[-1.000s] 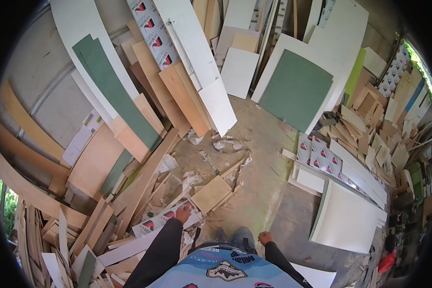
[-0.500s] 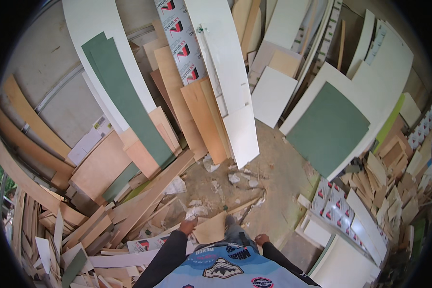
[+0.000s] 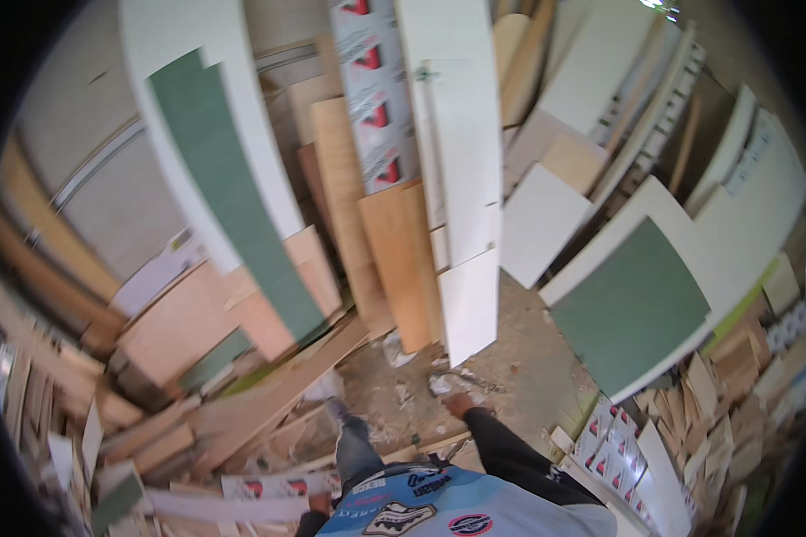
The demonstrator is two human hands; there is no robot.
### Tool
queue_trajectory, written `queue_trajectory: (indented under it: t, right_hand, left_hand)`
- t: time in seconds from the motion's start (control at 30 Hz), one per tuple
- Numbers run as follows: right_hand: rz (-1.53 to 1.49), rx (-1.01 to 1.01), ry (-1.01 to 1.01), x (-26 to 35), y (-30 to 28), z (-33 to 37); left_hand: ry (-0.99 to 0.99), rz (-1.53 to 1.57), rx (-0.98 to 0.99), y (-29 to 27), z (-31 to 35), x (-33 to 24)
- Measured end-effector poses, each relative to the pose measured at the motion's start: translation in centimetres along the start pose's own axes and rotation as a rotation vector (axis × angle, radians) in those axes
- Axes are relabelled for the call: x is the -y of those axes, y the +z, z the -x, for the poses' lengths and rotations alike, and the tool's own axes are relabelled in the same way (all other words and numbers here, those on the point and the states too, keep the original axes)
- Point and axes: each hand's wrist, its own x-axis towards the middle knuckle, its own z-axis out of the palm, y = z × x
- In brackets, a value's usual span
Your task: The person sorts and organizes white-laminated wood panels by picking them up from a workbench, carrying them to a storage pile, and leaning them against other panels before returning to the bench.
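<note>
Gripping the white board (image 3: 470, 309), leaning at twelve o'clock from the right hand (image 3: 459, 405), is probably calling for sure footing, that hand showing nothing held, the left hand (image 3: 320, 503) at its eight o'clock hiding its hold, and blur masking how open either is.

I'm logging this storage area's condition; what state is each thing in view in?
right hand, held out, blurred, grip unclear
left hand, low in view, blurred, grip unclear
tall white panel, upright, leaning
orange-brown board, standing on end, leaning
long green panel, standing on end, leaning
wide green panel, leaning
crumpled white litter, strewn on the floor
wood offcuts at right, loosely heaped
</note>
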Motion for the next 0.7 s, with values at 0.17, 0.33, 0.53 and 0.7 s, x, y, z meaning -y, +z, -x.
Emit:
queue_trajectory:
  t: [0.17,0.33,0.53,0.7]
  right_hand:
    - [0.059,0.149,-0.147,10.6,0.8,-10.1]
    - [0.088,0.157,-0.140,14.7,1.9,-17.1]
    - [-0.459,0.109,0.205,19.4,-4.0,-21.6]
    - [-0.669,0.005,0.281,13.1,-6.3,-27.4]
  left_hand:
    - [-0.037,0.095,-0.065,-6.9,-5.9,6.0]
    - [0.104,-0.166,-0.267,-18.7,-12.7,14.7]
    - [-0.084,-0.447,-0.744,-39.5,-22.0,18.7]
    - [0.074,1.529,-0.893,-57.0,-26.4,6.5]
